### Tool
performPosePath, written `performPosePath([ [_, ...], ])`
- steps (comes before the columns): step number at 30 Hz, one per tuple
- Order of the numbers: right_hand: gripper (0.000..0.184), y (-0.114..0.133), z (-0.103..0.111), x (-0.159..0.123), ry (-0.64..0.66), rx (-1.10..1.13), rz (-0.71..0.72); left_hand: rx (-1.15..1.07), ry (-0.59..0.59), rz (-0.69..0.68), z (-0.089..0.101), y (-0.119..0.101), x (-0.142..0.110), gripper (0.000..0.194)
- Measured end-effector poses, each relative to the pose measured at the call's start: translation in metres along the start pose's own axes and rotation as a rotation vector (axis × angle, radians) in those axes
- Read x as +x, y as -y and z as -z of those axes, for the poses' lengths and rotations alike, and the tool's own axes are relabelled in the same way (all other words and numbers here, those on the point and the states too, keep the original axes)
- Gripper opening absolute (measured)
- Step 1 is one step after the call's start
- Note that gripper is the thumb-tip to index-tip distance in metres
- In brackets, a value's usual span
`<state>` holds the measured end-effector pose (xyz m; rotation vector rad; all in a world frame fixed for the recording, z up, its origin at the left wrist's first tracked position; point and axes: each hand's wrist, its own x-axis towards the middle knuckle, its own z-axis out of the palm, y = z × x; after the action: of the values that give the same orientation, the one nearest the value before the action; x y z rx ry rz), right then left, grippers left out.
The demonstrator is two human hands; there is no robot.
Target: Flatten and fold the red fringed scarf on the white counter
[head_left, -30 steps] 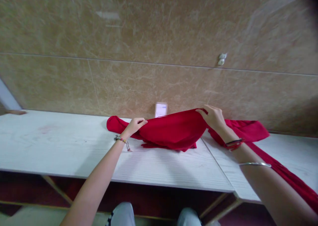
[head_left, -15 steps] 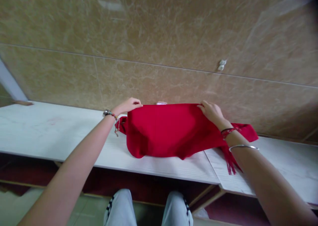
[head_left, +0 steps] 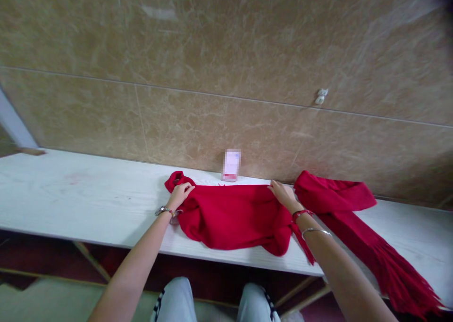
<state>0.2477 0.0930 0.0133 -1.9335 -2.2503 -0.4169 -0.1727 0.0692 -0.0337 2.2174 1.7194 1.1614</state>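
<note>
Evidently a smoothing step was in hand, the left hand (head_left: 180, 195) and right hand (head_left: 282, 194) each with its grip pinched on the far edge of the red cloth (head_left: 237, 218) on the white desk (head_left: 88, 190), lower centre of frame, and the next move seemed to call for even tension.

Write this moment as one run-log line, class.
left hand: grips red cloth, far edge, left | right hand: same edge, right | white tabletop: under cloth | blurred item: beyond cloth

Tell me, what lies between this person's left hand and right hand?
In the head view, a red cloth fills the stretch between the left hand and the right hand, its far edge running from one to the other.
</note>
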Motion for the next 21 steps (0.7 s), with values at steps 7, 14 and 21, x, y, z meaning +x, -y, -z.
performPosePath([
  [7,0.026,-0.055,0.027,0.009,-0.126,-0.076,-0.059,0.036,-0.115,0.011,0.005,0.006,-0.005,0.029],
  [14,0.024,-0.040,0.013,-0.004,-0.103,0.200,0.000,0.035,-0.150,0.037,0.014,0.010,-0.007,0.029],
  [21,0.028,0.086,0.005,-0.015,-0.066,0.436,0.452,-0.110,-0.025,-0.037,0.009,-0.007,-0.012,0.028],
])
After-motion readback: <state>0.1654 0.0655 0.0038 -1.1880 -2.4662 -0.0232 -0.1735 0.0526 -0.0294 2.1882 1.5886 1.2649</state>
